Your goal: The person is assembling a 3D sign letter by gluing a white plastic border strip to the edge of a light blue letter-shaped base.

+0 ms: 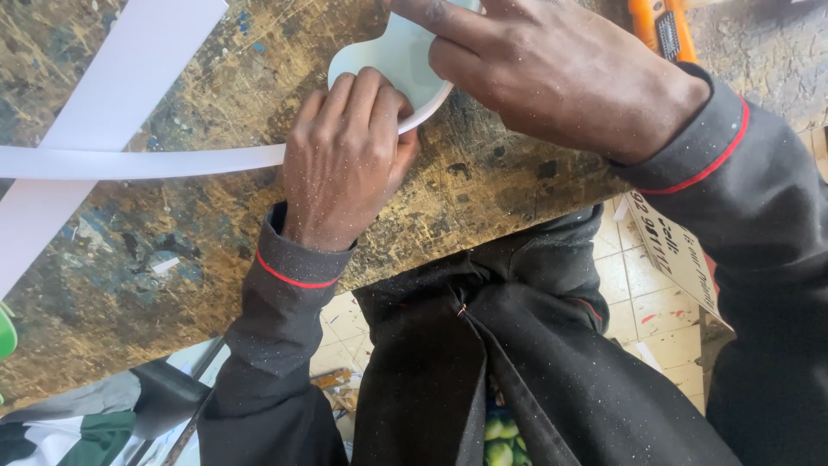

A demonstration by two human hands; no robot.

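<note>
- Hands at work on a scarred, paint-flecked workbench (483, 185), both dusted with fine white specks.
- Left hand (345, 160) curls its fingers over the near edge of a pale, rounded plastic piece (392, 56), pressing down on it.
- Right hand (552, 73) lies across the far side of the same piece, fingers bent onto its surface; whether it grips or only presses cannot be told.
- Piece sits between and under both hands, mostly covered.
- White strip (147, 161) runs out from under the left hand, away to its outer side, crossing a wider white band (121, 95).
- Orange tool (660, 26) lies just beyond the right wrist.
</note>
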